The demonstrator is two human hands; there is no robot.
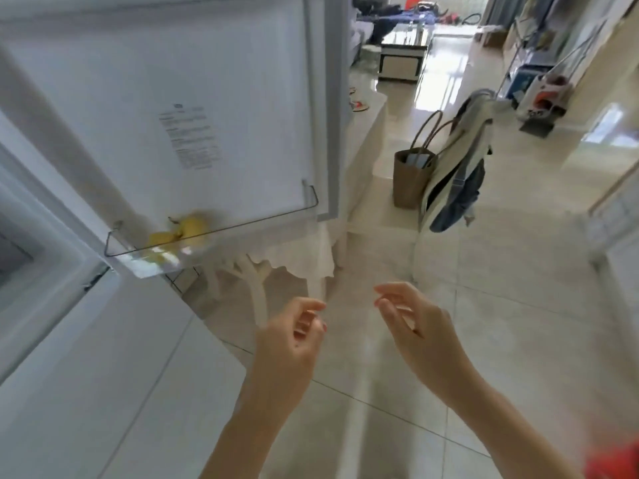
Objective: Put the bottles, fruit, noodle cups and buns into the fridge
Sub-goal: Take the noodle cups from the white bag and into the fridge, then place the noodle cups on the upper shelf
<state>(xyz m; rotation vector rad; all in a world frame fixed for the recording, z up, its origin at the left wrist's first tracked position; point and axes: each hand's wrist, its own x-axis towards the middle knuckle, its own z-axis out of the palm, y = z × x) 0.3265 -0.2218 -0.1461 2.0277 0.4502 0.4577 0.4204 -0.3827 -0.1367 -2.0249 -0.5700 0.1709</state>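
Note:
The white fridge door [193,98] stands swung open at the upper left. Yellow fruit [179,231] lies in its clear lower door shelf [214,233], behind a thin wire rail. My left hand [294,344] hovers low in the middle, below and right of that shelf, fingers loosely curled and holding nothing. A little to its right is my right hand [415,326], fingers relaxed and empty. The two hands face each other above the tiled floor. No bottles, noodle cups or buns are in view.
The fridge body [52,323] fills the lower left. Behind the door stands a table with a white cloth [304,257]. A woven tote bag [413,178] and a chair draped with clothes [456,174] stand on the shiny tiled floor at right. Something red [615,461] shows at the bottom right corner.

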